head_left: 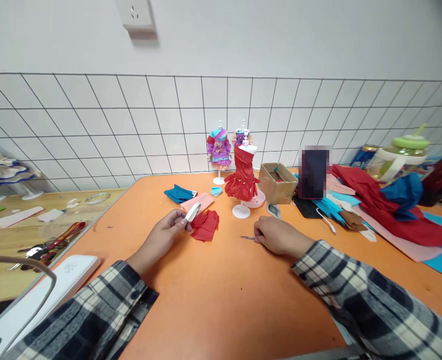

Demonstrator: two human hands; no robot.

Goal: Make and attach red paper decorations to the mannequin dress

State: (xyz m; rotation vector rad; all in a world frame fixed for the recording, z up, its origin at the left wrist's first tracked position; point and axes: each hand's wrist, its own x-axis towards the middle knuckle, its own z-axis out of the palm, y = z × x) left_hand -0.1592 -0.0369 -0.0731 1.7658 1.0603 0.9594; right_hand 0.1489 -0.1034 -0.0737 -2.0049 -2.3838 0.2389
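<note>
My left hand (171,226) is closed, thumb and fingers pinching a small white tube (193,212) with faint print on it. Just below and right of the tube lies a crumpled piece of red crepe paper (206,226). My right hand (277,234) rests near the table, its fingers wrapped round a thin pointed tool (247,237); only the tip pokes out to the left, and its handle is hidden. Between and behind the hands stands a small dress form in a red ruffled dress (243,172), on a white round base.
Two more dressed forms, one in a purple dress (219,147), stand behind. A cardboard box (278,184) is right of the red dress. Blue folded paper (180,193) and pink paper (198,201) lie left. Red fabric (386,207) and a bottle (401,155) are far right.
</note>
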